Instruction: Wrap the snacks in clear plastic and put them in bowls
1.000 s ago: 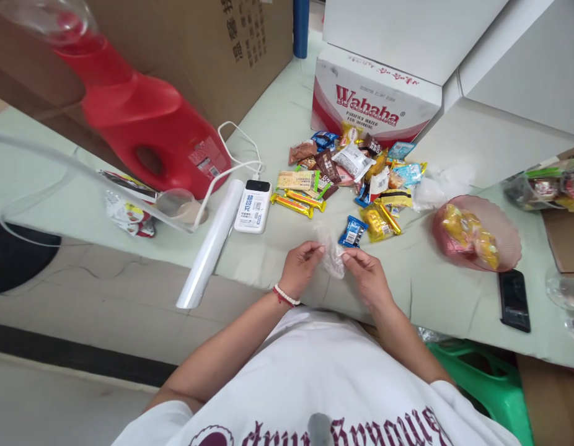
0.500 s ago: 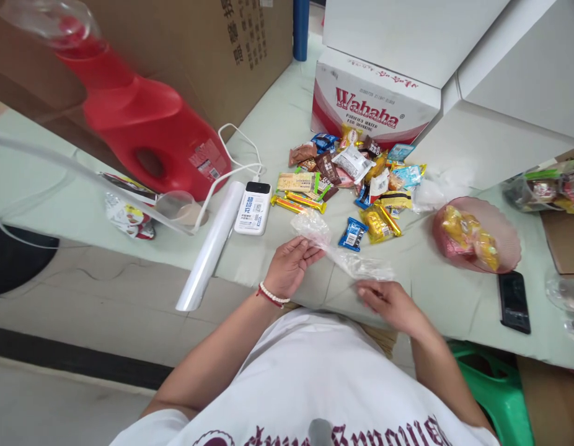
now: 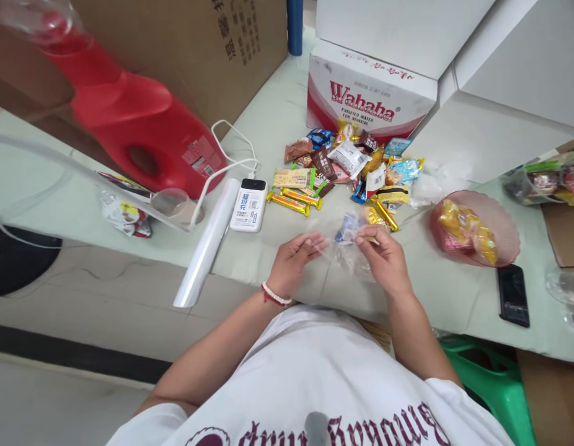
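Note:
Between my hands a clear plastic bag (image 3: 347, 257) is stretched, blurred in places. My left hand (image 3: 294, 257) pinches its left side, thumb against fingers. On the right, my right hand (image 3: 382, 254) grips the bag's other side between thumb and forefinger. Seen through the film is a blue packet (image 3: 347, 228), lying on the table just beyond. Past my hands spreads a pile of wrapped snacks (image 3: 349, 158), with yellow snack sticks (image 3: 294, 201) at its left edge and a gold-wrapped snack (image 3: 384, 214) partly behind my right fingers.
A pink bowl (image 3: 510, 229) with snacks and a black phone (image 3: 513, 296) are on the right. A white power bank (image 3: 248, 207) with a cable, a white roll (image 3: 206, 248) and a large red jug (image 3: 142, 124) stand left. A Wahaha carton (image 3: 370, 93) backs the pile.
My right hand has moved up and forward and now grips the bag. The bag, bunched and trailing before, is spread between both hands, over the blue packet. My left hand has barely shifted.

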A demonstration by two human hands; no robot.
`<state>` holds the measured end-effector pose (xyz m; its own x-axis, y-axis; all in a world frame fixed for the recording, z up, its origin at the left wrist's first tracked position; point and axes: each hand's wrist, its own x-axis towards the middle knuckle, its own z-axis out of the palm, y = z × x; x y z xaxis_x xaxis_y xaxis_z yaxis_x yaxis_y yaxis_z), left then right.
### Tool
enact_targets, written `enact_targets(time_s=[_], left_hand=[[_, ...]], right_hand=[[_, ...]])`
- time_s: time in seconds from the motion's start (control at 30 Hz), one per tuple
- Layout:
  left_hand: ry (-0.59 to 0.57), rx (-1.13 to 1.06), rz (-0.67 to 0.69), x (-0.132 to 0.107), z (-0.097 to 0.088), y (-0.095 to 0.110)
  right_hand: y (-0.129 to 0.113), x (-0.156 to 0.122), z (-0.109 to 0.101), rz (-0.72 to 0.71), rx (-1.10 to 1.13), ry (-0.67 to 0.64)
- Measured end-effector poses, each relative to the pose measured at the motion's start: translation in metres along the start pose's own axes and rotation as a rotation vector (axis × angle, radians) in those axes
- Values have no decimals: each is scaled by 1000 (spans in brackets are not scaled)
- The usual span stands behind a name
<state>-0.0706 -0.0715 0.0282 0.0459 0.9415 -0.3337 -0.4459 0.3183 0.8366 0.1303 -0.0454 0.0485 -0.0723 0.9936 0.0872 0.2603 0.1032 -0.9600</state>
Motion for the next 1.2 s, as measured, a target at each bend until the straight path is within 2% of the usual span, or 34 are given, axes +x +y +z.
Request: enact_targets(time_s=[0.13, 0.2, 0.4, 0.53, 0.6, 0.7, 0.8, 0.87, 0.93, 1.03, 1.07, 1.13, 1.2], left_hand=[[73, -82, -57, 11, -11, 7], [84, -107, -71, 16, -8, 8], [113, -31, -12, 26, 8, 7], [176, 24, 79, 25, 13, 5], [153, 36, 122, 22, 16, 2], [54, 33, 142, 17, 18, -2], [20, 4, 128, 19, 9, 0], [69, -9, 115, 24, -3, 4], [183, 2, 81, 26, -17, 7], [391, 77, -12, 16, -29, 4], [416, 129, -43, 10, -29, 1], [355, 303, -81, -2, -25, -6], [259, 519, -43, -9, -17, -12]], right_hand=[[4, -7, -12, 294, 309, 36], [4, -8, -8, 354, 338, 39], [9, -4, 2, 351, 306, 133], [11, -5, 0, 168, 12, 364], [13, -6, 6, 155, -73, 317], [22, -3, 24, 245, -98, 70], [36, 1, 38, 312, -29, -29], [41, 2, 39, 316, 82, -4], [41, 2, 35, 302, 170, 62], [32, 0, 31, 297, 222, 163], [29, -1, 32, 296, 227, 193], [22, -4, 38, 287, 229, 238], [16, -7, 46, 276, 223, 228]])
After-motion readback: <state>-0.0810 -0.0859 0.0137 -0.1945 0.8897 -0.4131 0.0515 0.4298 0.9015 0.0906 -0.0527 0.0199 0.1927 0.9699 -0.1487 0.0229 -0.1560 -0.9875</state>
